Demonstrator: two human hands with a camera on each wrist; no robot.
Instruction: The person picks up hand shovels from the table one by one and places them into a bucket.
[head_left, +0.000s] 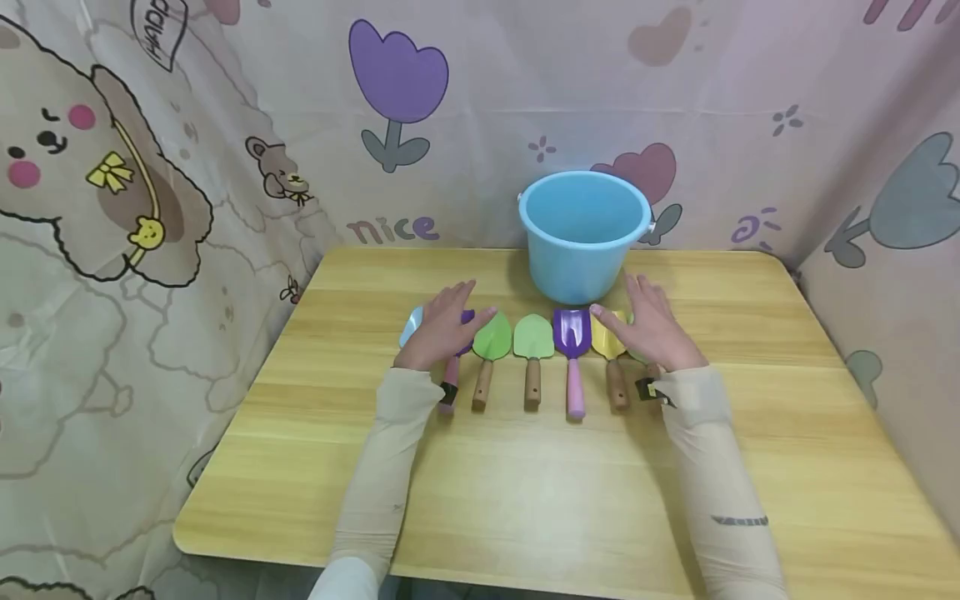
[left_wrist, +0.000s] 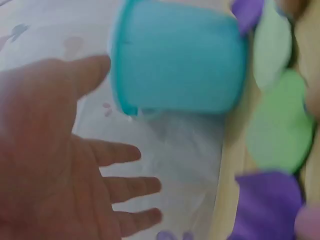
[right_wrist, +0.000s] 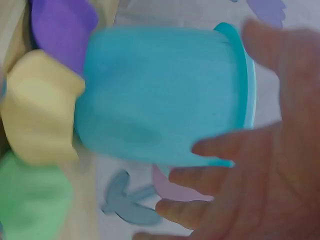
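Note:
A light blue bucket (head_left: 573,271) stands upright at the back of the table, its handle pivots showing at the rim. In front of it lies a row of small toy shovels, handles toward me: a green shovel (head_left: 492,337), a pale green shovel (head_left: 533,337), a purple shovel (head_left: 573,387) with a pink handle, and a yellow shovel (head_left: 617,385). My left hand (head_left: 441,332), fingers spread, is above the left end, partly hiding a blue blade (head_left: 410,326) and another purple shovel (head_left: 467,318). Over the right end my right hand (head_left: 658,329) spreads its fingers, overlapping a green blade.
The wooden table (head_left: 540,508) has rounded corners. Printed fabric (head_left: 480,142) hangs behind it and along both sides, close to the bucket at the back. Each wrist wears a dark strap.

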